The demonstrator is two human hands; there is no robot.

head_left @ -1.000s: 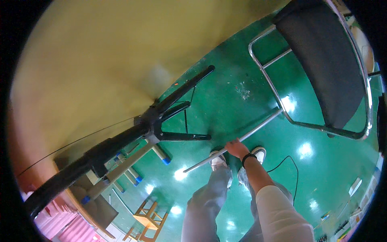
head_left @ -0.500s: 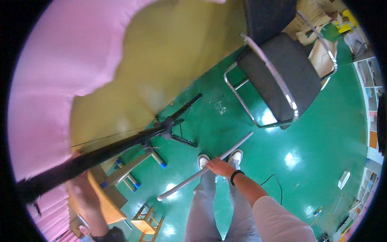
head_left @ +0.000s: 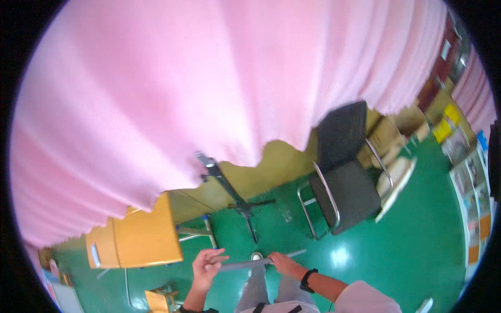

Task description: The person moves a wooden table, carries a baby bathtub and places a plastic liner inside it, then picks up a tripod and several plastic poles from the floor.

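Note:
A grey rod (head_left: 242, 265) lies crosswise in front of my legs. My right hand (head_left: 283, 264) is closed around it to the right of its middle, and its right end sticks out beyond the hand. My left hand (head_left: 207, 265) is at the rod's left end, with fingers stretched out and apart; whether it touches the rod is hard to see. A black tripod stand (head_left: 229, 189) stands ahead, its foot on the green floor and its upper end by the pink curtain (head_left: 182, 104).
A black chair (head_left: 347, 195) with chrome arms stands to the right ahead, cardboard boxes (head_left: 389, 135) behind it. At left are a wooden table (head_left: 148, 232) and a small wooden chair (head_left: 157, 301). White shelving (head_left: 469, 208) lines the right side.
My left hand has left the stand's pole and come over to the rod's left end. The stand now stands more upright, farther ahead. The view has tilted up toward the curtain.

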